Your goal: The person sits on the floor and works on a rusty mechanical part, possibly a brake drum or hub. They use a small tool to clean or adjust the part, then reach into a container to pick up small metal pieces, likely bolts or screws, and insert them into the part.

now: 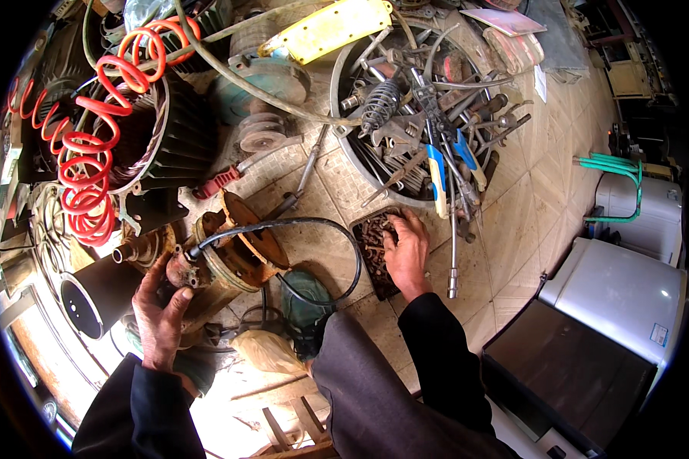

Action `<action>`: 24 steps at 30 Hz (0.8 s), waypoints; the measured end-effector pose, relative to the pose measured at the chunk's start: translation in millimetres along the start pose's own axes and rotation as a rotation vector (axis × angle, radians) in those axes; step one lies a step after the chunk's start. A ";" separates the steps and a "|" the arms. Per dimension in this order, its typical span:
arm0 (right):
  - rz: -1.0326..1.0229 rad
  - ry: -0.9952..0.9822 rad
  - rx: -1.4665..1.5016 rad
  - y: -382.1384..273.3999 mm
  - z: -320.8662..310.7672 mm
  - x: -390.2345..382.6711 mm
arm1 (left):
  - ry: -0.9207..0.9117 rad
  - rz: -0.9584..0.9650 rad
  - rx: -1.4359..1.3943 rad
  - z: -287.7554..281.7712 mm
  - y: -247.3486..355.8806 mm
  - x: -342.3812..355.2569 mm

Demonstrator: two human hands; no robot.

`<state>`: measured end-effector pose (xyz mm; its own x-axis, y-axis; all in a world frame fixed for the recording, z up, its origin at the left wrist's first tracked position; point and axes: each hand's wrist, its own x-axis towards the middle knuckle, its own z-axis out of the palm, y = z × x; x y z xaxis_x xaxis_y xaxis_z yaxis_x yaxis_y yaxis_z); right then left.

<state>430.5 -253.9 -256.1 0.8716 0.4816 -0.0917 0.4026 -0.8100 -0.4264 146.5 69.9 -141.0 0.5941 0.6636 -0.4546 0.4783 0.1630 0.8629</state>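
Observation:
My left hand (159, 307) is closed around a small rusty metal fitting (184, 269), with the thumb on its near side and the fingers on its left. A black cable (314, 221) runs out of this fitting and loops to the right. Just beside it stands a rusty, round flanged pump or motor part (241, 241). To the right, my right hand (408, 256) reaches into a dark tray of rusty bolts (373, 243). Its fingers are bent, thumb apart from the index finger, and the tips touch the bolts. No separate bolt shows in the grasp.
A round basin (340, 145) heaped with wrenches, pliers and a spring stands beyond the tray. Red coiled hose (88, 183) hangs over a finned motor housing (184, 130) at left. A yellow metal plate (329, 30) lies far off; white appliances (616, 287) stand at right.

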 end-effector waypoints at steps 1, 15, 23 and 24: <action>-0.012 -0.002 -0.002 0.7 0.3 0.6 | -0.002 -0.002 0.011 -0.6 -0.2 0.3; 0.146 0.101 0.416 4.8 -6.8 -0.8 | -0.007 -0.001 -0.013 -1.3 -2.1 -0.3; 0.412 0.056 1.294 -2.3 -38.1 -16.8 | 0.001 0.015 0.018 -1.6 -3.1 1.0; 0.407 0.064 1.294 0.5 -36.7 -17.9 | 0.005 0.017 0.000 -1.0 -2.3 1.0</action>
<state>425.4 -275.2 -221.7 0.8906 0.2406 -0.3859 -0.4020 0.0196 -0.9154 145.4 71.0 -143.2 0.5989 0.6698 -0.4389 0.4681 0.1518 0.8705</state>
